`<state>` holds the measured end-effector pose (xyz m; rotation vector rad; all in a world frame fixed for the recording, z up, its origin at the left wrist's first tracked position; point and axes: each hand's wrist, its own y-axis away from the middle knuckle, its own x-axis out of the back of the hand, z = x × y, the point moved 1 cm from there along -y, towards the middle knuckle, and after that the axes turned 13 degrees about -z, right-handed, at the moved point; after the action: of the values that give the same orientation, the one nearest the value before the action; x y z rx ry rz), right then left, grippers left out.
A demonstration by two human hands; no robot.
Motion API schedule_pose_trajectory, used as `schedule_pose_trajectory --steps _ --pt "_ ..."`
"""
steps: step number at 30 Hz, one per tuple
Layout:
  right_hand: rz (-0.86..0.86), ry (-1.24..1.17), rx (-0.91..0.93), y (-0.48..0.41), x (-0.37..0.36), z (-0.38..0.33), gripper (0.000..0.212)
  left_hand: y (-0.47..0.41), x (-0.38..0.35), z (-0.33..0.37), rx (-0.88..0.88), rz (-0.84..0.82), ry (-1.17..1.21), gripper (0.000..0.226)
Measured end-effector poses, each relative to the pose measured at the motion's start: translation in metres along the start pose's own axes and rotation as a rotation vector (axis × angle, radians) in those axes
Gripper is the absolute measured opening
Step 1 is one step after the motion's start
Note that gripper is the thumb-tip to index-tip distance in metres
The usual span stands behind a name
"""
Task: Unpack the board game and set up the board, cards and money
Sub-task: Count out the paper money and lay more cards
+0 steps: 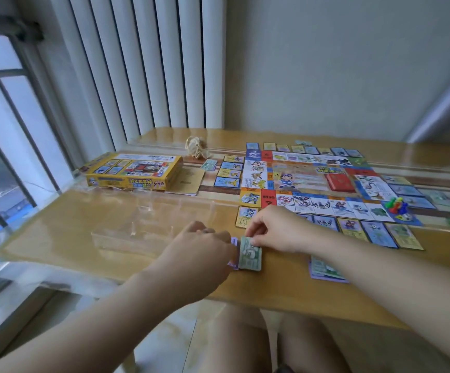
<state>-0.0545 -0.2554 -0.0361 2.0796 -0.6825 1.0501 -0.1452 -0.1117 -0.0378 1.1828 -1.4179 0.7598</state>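
On the wooden table [286,292], my left hand [202,251] gripped the money stack [249,255]; my right hand [275,230], just beside it, pinched its top note.

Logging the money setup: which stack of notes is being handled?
The green stack at the near table edge, held between left hand and right hand. The pile to its right and the notes by the yellow box lie untouched.
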Motion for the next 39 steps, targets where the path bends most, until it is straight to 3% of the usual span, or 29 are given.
schedule_pose_trajectory --steps 6,10,15,22,29,34,39 --pt "0.147 0.17 0.088 0.003 -0.016 0.004 0.018 -0.004 0.003 0.002 -0.005 -0.074 -0.049 0.03" --pt "0.263 0.122 0.1 0.014 -0.013 0.01 0.024 -0.012 0.015 0.007 -0.02 -0.063 -0.056 0.025" --pt "0.438 -0.058 0.098 0.056 0.005 0.043 0.009 -0.037 0.046 0.05 -0.078 0.123 0.033 0.027" --pt "0.664 -0.202 -0.255 0.154 0.008 0.156 0.01 -0.098 0.061 0.17 -0.311 0.283 0.217 0.021" --pt "0.761 -0.164 -0.69 0.242 0.017 0.264 0.015 -0.149 0.069 0.266 -0.509 0.193 0.148 0.033" --pt "0.752 -0.121 -0.951 0.271 0.044 0.331 0.027 -0.181 0.084 0.307 -0.511 0.132 0.141 0.035" --pt "0.553 -0.07 -1.054 0.277 0.071 0.344 0.022 -0.213 0.086 0.328 -0.478 0.079 0.106 0.034"
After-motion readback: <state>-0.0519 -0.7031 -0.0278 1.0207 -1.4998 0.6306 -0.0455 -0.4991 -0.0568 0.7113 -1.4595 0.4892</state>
